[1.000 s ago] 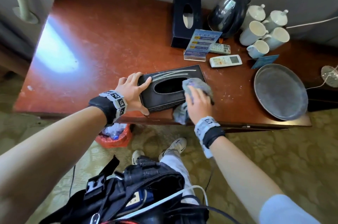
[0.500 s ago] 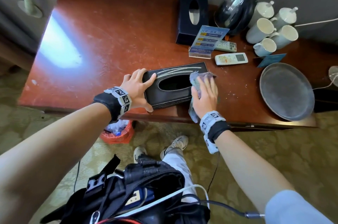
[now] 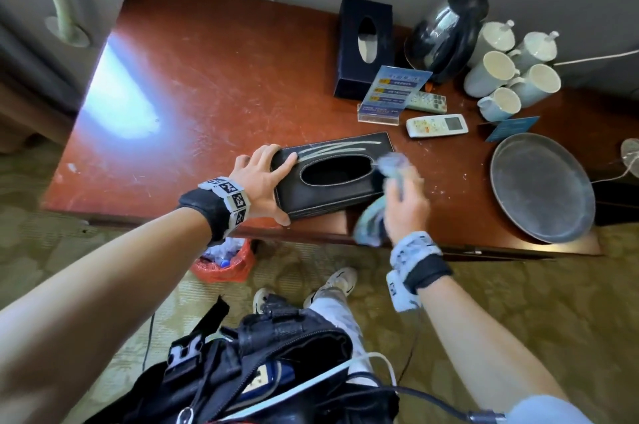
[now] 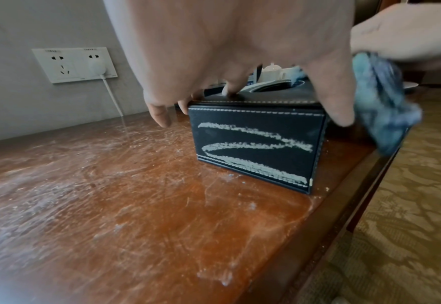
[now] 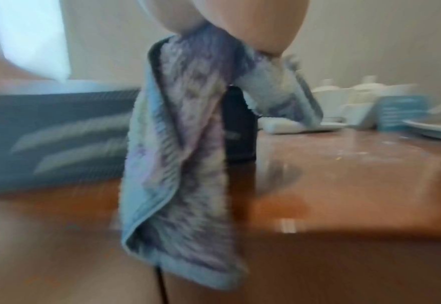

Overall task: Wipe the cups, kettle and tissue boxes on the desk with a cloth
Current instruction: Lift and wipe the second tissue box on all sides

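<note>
A flat black leather tissue box [image 3: 332, 176] [image 4: 255, 148] lies near the desk's front edge, with pale chalky streaks on its top and left end. My left hand [image 3: 262, 181] [image 4: 240, 61] grips its left end, fingers on top and thumb down the front. My right hand [image 3: 404, 197] holds a blue-grey cloth [image 3: 380, 202] [image 5: 185, 156] at the box's right end; it is blurred, and the cloth hangs below it. At the back stand an upright dark tissue box [image 3: 364, 46], a black kettle [image 3: 446, 32] and several white cups [image 3: 508, 74].
A blue sign holder [image 3: 390, 94] and two remotes [image 3: 437, 126] lie behind the box. A round grey tray [image 3: 543, 188] sits at the right. The dusty brown desk [image 3: 193, 105] stretches left. A red bin [image 3: 224, 261] stands below the desk edge.
My right hand has slid the cloth from the middle of the box's top to its right end. My left hand has stayed on the box's left end.
</note>
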`<state>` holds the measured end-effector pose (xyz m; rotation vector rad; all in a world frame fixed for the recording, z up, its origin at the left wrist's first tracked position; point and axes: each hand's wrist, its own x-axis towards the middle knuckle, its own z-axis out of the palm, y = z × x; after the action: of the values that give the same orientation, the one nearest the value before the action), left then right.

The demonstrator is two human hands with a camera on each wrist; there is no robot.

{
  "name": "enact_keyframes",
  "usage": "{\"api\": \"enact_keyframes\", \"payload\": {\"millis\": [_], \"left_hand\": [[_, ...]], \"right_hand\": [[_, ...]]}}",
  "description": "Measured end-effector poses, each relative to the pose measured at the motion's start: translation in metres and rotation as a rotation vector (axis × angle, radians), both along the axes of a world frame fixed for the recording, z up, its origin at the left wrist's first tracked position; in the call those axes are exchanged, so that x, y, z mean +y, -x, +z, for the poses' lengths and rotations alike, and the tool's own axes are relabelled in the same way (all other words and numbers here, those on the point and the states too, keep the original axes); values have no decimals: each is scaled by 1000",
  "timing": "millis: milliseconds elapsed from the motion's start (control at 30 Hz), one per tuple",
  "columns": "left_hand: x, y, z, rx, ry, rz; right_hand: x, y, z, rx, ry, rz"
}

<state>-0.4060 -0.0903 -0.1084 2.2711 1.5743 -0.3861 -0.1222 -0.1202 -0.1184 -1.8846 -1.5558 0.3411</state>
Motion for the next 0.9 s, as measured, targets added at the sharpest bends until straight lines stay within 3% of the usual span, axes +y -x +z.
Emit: {"api": "enact_keyframes", "payload": {"millis": [100,167,267,367,500,667,733,900], "left_hand": [[4,6,4,-45,77,43],[8,8,6,-100,98,125],[11,6,6,-148,138,235],[11,0,4,-244,183,312],[12,-1,1,-290,193,340],[11,0,1,-288,185,347],[11,1,1,-267,180,351],[11,1,-2,-250,188,365]], "right_hand": [[35,-21,45,194,-2,-214],[59,-25,60,137,-3,-212],[86,-13,44,-6,214,-51],[95,2,19,-28,412,135],[85,26,1,-245,380,207],[58,80,-6,-384,324,557],[62,68,-1,-376,342,591],[85,14,7,-333,452,473]]}}
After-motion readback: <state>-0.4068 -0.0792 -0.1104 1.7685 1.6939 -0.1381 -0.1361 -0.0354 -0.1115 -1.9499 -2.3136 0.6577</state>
